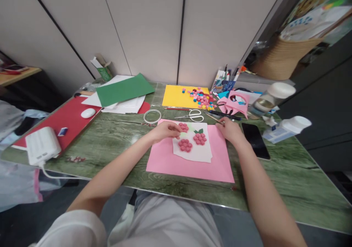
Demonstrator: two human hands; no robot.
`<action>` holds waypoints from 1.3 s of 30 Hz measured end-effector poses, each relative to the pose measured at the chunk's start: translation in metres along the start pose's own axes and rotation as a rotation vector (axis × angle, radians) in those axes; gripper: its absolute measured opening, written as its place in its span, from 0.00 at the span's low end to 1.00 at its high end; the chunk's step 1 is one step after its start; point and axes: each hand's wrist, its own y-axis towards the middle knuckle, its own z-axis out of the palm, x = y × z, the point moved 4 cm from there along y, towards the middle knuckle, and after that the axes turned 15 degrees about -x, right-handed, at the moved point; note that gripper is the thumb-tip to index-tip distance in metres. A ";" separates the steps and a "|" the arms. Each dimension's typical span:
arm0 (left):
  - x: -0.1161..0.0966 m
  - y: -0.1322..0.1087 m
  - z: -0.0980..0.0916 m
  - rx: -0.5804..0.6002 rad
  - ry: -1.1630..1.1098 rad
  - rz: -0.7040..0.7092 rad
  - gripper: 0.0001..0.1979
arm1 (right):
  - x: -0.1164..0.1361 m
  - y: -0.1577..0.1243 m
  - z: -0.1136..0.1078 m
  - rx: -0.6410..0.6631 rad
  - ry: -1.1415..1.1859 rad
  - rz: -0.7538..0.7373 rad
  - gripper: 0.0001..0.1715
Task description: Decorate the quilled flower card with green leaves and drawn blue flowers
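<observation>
A white sheet lies on a pink paper in front of me, carrying three flowers made of small pink rolled pieces, one with a dark green leaf. My left hand rests at the sheet's upper left corner, fingers pinched together by the top flower. My right hand sits at the pink paper's upper right edge, curled round a thin stick-like tool that points left and away.
White scissors, a white ring, a yellow sheet with several coloured rolls, pens, a black phone, two plastic bottles, green and red papers, a white mouse and a white power pack lie on the green table.
</observation>
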 end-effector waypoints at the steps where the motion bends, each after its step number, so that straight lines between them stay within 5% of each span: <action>1: 0.001 -0.002 0.002 0.002 0.022 0.001 0.08 | 0.013 -0.006 -0.007 -0.127 -0.087 -0.097 0.18; 3: 0.003 -0.004 0.006 0.011 0.079 0.013 0.07 | 0.041 -0.022 -0.011 -0.189 -0.133 -0.298 0.19; 6: 0.005 -0.005 0.009 0.011 0.091 0.040 0.07 | 0.073 -0.046 -0.006 -0.072 -0.108 -0.474 0.15; 10: 0.008 -0.004 0.011 -0.003 0.061 0.057 0.06 | 0.089 -0.060 -0.011 -0.253 -0.155 -0.507 0.13; 12: 0.009 -0.004 0.013 -0.007 0.068 0.060 0.07 | 0.093 -0.063 -0.006 -0.134 -0.045 -0.519 0.12; 15: 0.011 -0.005 0.016 -0.005 0.063 0.064 0.08 | 0.099 -0.071 0.010 0.205 0.137 -0.481 0.11; 17: 0.011 -0.006 0.018 -0.007 0.061 0.075 0.08 | 0.100 -0.076 0.018 0.316 0.184 -0.425 0.11; 23: 0.000 0.000 -0.004 0.011 0.156 0.154 0.13 | 0.093 -0.075 0.026 0.404 0.257 -0.276 0.13; 26: -0.008 0.006 -0.039 -0.167 0.497 0.276 0.13 | 0.086 -0.073 0.029 0.517 0.317 -0.211 0.13; 30: -0.004 0.010 -0.067 -0.259 0.964 0.286 0.14 | 0.081 -0.072 0.034 0.571 0.367 -0.162 0.14; 33: 0.004 0.009 -0.066 -0.260 1.101 0.205 0.18 | 0.080 -0.071 0.036 0.544 0.376 -0.138 0.13; 39: 0.011 0.012 -0.048 -0.190 0.835 0.177 0.18 | 0.079 -0.068 0.033 0.511 0.452 -0.060 0.09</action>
